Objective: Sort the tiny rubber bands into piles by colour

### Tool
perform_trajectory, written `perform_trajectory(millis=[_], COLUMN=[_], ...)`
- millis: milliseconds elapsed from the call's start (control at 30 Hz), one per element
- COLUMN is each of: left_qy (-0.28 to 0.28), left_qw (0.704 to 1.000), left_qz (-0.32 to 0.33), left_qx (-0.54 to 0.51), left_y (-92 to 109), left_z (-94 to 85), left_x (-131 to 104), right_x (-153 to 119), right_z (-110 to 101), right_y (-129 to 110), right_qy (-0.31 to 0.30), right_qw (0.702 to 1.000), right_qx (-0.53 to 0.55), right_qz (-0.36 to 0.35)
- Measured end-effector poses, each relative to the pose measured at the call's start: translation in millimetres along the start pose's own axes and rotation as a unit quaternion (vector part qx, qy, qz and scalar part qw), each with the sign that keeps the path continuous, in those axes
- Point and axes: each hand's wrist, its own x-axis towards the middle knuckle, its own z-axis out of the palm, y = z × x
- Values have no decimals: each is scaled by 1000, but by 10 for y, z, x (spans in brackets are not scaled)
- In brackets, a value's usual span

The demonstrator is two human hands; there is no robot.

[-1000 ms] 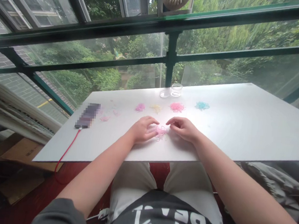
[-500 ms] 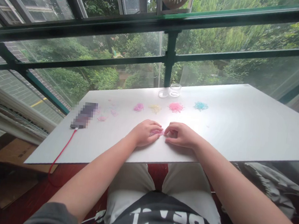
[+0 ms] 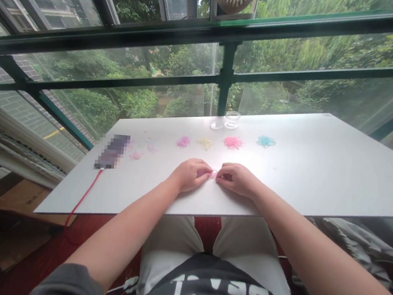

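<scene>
Close together near the table's front edge, both my hands work at a small clump of thin pink rubber bands (image 3: 214,173). My left hand (image 3: 191,175) is closed, thumb and fingers pressed on the clump's left side and covering part of it. From the right, my right hand (image 3: 237,178) pinches at the clump's other edge with curled fingers. Beyond them lie separate piles of bands: purple (image 3: 183,142), yellow (image 3: 205,143), bright pink (image 3: 233,142) and blue (image 3: 266,141). Exactly which bands sit between the fingertips is hidden.
Several looser pinkish bands (image 3: 135,155) lie left on the white table (image 3: 334,178). A blurred-out phone-like object (image 3: 113,151) with a red cable (image 3: 85,194) rests at the left edge. At the back stand a clear round container (image 3: 232,119) and a clear lid (image 3: 216,125).
My fingers have closed in more tightly, and the right fingertips now pinch together at the clump. The view has shifted slightly; the piles stay in place.
</scene>
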Motion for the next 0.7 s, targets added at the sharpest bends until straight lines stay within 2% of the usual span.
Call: perform_trajectory(millis=[367,600,700], left_qy=[3,4,5], left_qw=[1000,1000,1000], left_qz=[-4,-6,12], left_qx=[-6,-1,4], left_y=[-5,9,26], left_z=[-5,-19,-31], left_x=[-5,-9,-11], right_x=[-5,-24,-23], right_z=[42,-40,-73], right_y=[-12,-10,-18], right_qy=[10,6,-8], right_qw=[999,999,994], right_qx=[-45,48,98], right_qz=[-17,25,37])
